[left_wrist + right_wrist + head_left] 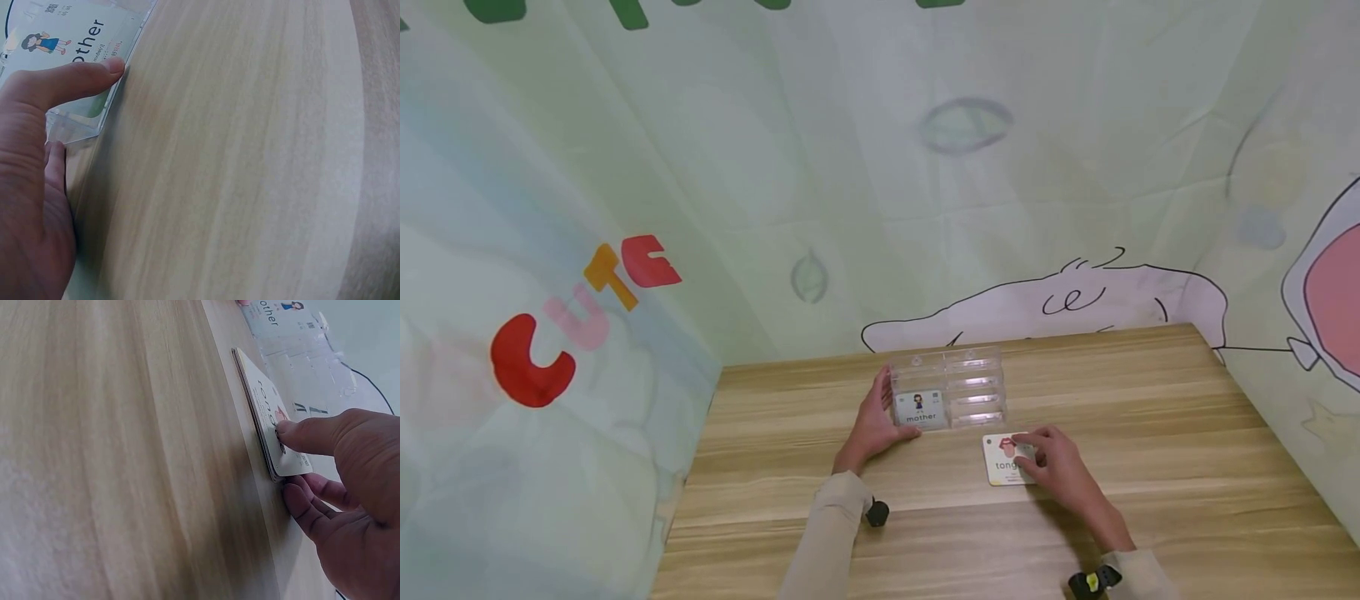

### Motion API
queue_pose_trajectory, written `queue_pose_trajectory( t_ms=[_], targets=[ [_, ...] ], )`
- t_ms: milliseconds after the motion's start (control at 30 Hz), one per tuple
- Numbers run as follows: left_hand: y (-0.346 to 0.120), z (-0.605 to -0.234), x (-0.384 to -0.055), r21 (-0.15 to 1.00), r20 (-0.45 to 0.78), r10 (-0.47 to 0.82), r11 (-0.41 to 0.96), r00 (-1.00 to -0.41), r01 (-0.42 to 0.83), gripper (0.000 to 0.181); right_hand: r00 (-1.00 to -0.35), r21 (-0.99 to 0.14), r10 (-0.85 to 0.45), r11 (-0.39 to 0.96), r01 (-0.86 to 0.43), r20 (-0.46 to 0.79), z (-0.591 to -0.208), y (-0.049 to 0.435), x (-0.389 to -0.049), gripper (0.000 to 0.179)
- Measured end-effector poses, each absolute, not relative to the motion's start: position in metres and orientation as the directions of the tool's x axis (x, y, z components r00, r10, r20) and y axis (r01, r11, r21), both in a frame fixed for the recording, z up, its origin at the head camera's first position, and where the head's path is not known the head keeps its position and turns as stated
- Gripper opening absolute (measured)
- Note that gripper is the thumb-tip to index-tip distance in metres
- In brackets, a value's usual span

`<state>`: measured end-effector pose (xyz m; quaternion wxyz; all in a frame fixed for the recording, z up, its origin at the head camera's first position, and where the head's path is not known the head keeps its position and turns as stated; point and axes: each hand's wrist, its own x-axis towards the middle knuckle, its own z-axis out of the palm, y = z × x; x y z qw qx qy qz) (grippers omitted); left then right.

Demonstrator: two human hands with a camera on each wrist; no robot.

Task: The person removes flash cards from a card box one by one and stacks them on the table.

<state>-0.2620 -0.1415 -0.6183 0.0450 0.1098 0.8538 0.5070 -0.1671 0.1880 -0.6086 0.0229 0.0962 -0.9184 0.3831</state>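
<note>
A clear plastic card holder (976,392) with stepped pockets lies on the table, a card reading "mother" (922,414) in its front left pocket. My left hand (876,425) grips the holder's left end, thumb across the front edge and over the card's face in the left wrist view, the other fingers partly hidden beyond the side. Nearer me and to the right is a small stack of rounded cards (265,419), its top one showing a mouth and "tong", the word partly covered. My right hand (1060,468) holds that stack, thumb on the face and fingertips at its edge.
The wood-grain table (1150,400) ends at the back against a printed fabric backdrop (850,167), which also hangs along both sides. Black wrist devices sit on my left cuff (842,500) and right cuff (1138,575).
</note>
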Motion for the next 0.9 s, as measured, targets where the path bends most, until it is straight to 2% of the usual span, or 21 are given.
queue_pose_trajectory(
  t_ms=[233,667,900],
  targets=[
    [-0.143,-0.6201,-0.263,0.877,0.05,0.237,0.455,-0.97,0.156,0.13,-0.978,-0.675,-0.171,0.708,-0.207,0.121,-0.6061,0.1874,-0.1677,0.031],
    [-0.1425,-0.6171,-0.2608,0.891,0.051,0.242,0.427,-0.969,0.153,0.13,-0.957,-0.654,-0.205,0.699,-0.291,0.208,-0.6092,0.1886,-0.1654,0.026],
    [-0.1431,-0.617,-0.2602,0.885,0.051,0.24,0.438,-0.969,0.156,0.13,-0.956,-0.647,-0.209,0.704,-0.292,0.204,-0.6079,0.1873,-0.1669,0.02]
  ],
)
